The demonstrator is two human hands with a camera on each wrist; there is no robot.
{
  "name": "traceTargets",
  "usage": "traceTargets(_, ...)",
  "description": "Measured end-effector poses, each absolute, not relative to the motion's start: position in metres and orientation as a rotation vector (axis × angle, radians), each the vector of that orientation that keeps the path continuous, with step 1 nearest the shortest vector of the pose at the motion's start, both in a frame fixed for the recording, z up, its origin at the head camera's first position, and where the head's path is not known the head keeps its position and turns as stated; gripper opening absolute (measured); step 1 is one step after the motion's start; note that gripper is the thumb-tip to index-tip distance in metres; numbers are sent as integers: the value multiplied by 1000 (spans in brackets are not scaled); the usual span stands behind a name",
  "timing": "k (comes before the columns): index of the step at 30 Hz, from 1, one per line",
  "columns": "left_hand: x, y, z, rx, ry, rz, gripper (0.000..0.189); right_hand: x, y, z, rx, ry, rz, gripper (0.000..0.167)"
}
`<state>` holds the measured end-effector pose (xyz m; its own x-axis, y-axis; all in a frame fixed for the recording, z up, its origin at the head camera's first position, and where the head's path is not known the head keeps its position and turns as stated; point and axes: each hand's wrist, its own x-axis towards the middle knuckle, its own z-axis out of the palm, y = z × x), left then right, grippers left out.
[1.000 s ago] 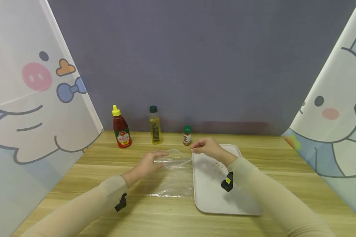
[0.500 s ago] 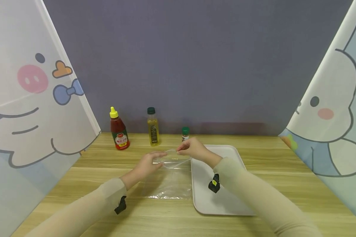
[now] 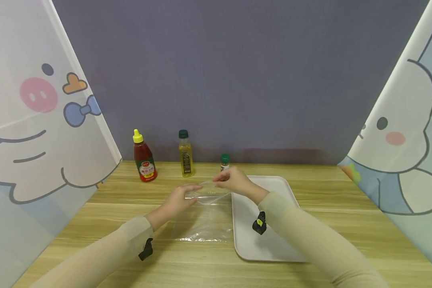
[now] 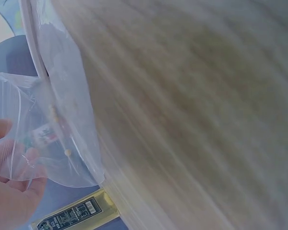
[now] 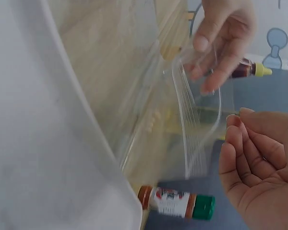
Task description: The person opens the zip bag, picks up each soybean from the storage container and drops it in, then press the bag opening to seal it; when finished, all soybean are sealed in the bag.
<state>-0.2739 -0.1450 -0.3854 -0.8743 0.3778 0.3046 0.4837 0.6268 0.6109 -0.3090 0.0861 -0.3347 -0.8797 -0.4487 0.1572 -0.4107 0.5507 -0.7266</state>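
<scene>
My left hand [image 3: 178,202] holds the mouth of a clear zip bag [image 3: 205,224] spread apart, thumb and fingers at its left side. The bag lies along the table with its mouth raised. A few tiny pale pieces [image 4: 67,153] sit inside it. Over the bag's right edge is my right hand [image 3: 237,184], fingers curled, thumb and forefinger tips together; no piece shows clearly between them. To the right, a white tray [image 3: 273,246] lies partly under my right forearm, which hides its middle. In the right wrist view the right fingertips [image 5: 230,125] are just outside the mouth.
Along the back stand a red sauce bottle [image 3: 145,162] with a yellow nozzle, a bottle of yellow oil [image 3: 185,158] and a small green-capped spice jar [image 3: 225,161], partly behind my right hand. A dark grey panel [image 3: 216,80] rises behind the wooden table [image 3: 158,264].
My right hand has moved left from the tray's edge to the bag's mouth. Over the last half second, the pale pieces in the bag look more spread out. The left hand keeps its hold.
</scene>
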Motion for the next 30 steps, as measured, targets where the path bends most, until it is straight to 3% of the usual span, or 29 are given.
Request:
traceTargets(11,-272,-145,-387,-660,-2719,-1083,45,-315,139,-334,-578,2671,-1411,16)
traceTargets(30,-273,-146,-386,-695,-2717,-1084,44,-319,206,-358,-424,2768,-1060,16)
